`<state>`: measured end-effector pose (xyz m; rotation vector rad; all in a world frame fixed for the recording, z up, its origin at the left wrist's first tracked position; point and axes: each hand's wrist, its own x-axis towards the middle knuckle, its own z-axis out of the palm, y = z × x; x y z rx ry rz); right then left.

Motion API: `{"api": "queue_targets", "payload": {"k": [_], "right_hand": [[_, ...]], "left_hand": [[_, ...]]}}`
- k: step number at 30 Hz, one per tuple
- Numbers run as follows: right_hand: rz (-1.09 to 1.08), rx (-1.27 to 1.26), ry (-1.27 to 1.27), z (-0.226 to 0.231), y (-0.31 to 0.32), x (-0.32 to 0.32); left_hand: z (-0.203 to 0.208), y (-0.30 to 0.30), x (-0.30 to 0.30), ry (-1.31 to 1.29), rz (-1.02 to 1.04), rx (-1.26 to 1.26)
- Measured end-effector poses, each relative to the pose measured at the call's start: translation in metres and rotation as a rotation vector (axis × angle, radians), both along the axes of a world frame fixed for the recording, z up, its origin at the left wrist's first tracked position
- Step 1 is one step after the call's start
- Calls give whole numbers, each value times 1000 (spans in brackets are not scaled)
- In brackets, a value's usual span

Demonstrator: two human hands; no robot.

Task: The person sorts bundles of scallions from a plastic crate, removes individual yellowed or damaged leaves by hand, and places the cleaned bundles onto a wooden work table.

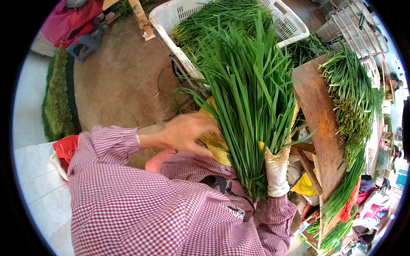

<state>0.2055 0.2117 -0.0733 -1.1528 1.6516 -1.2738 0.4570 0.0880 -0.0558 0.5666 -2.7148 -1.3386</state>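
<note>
A thick bunch of long, flat-leaved green chives [245,102] stands upright before my chest, its leaf tips pointing away and its stem ends low against my checked apron. My right hand [276,170], in a stained white and yellow glove, is closed round the right side of the bunch; some of its fingers are hidden behind the leaves. My bare left hand [188,132] hovers to the left of the bunch, in front of a yellow cloth-like piece [218,147] over my lap. Motion blurs its fingers, and I cannot make out whether anything is between them.
Beyond the bunch, a white plastic crate [166,32] holds more chives. A wooden board [318,106] on the right carries heaped chives [352,98]. Stacked crates [352,30] stand at the far right. A small grey-blue stool [86,45] sits on the brown floor [115,81].
</note>
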Motion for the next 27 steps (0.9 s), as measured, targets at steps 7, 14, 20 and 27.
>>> {"api": "queue_targets", "payload": {"k": [7,14,20,27], "right_hand": [[4,-72,492,19,-31,1],[195,-2,728,50,-95,3],[426,189,-214,44,-146,18],[487,138,-119,69,-124,33]], "left_hand": [[-22,-3,-45,38,562,647],[-9,-27,-84,688,733,1106],[0,-39,-95,708,846,1362],[17,-20,-81,744,891,1175]]}}
